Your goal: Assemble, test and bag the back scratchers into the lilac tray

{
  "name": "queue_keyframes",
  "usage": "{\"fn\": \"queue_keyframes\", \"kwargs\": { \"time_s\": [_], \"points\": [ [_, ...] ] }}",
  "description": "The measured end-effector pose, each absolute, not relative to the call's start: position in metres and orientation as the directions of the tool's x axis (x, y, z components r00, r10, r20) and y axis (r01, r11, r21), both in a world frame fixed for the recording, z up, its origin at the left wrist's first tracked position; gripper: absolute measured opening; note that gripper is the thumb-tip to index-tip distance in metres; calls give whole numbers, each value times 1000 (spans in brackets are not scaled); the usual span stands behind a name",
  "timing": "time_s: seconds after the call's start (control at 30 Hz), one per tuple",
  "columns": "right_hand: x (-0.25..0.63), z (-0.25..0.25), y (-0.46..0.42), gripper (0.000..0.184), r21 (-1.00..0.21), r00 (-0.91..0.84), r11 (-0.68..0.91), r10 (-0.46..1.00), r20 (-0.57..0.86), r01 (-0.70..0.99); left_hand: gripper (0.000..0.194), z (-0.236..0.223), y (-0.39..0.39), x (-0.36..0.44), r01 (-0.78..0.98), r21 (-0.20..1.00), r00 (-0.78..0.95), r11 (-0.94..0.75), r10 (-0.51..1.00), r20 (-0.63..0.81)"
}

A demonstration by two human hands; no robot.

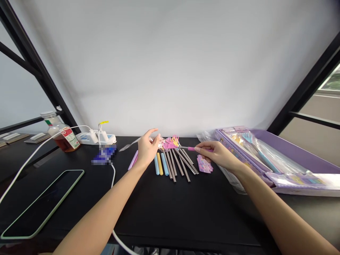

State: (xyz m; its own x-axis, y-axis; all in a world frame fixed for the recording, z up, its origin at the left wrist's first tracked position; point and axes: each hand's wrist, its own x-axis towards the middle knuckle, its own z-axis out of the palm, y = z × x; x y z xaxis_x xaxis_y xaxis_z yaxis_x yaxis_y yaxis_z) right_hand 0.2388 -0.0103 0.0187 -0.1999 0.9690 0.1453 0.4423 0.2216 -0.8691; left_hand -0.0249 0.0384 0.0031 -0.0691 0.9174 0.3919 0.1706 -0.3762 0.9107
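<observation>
1. Your right hand (219, 154) is closed, thumb and fingers pinching the pink handle of a metal-shafted scratcher (191, 148). The shaft lies roughly level, pointing toward your left hand.
2. Your left hand (147, 150) is raised, with index finger and thumb spread apart. Its lower fingers are hidden; whether they grip anything cannot be determined. Clear plastic (129, 145) shows on its outer side.
3. The scratcher is between your two hands, above the far part of the black table (170, 209). Pink and yellow claw heads (171, 142) overlap at its far end, so which one belongs to it cannot be told.
4. Below these, several metal rods (183, 164) fan out toward you on the table.
5. To the left of the rods, two blue tubes (165, 164) flank one yellow tube (159, 164). Pinkish-purple tubes (133, 160) lie partly behind your left wrist.
6. Pink cards (204, 164) lie just beside the rods, near your right hand.
7. At right, a purple box (305, 145) contains wrapped items, including a blue-headed scratcher (261, 152).
8. At left are a bottle (63, 136) of reddish-brown liquid, a white power strip (110, 139) with plugs inserted, and a phone (42, 205).
</observation>
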Motion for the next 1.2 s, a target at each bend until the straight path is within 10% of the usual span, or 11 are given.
{"fn": "queue_keyframes", "kwargs": {
  "time_s": [1.2],
  "points": [
    [250,29,-14,43,-715,-176,338,940,294,612,27,12,26,-22,214,910,67,-356,934,350]
  ]
}}
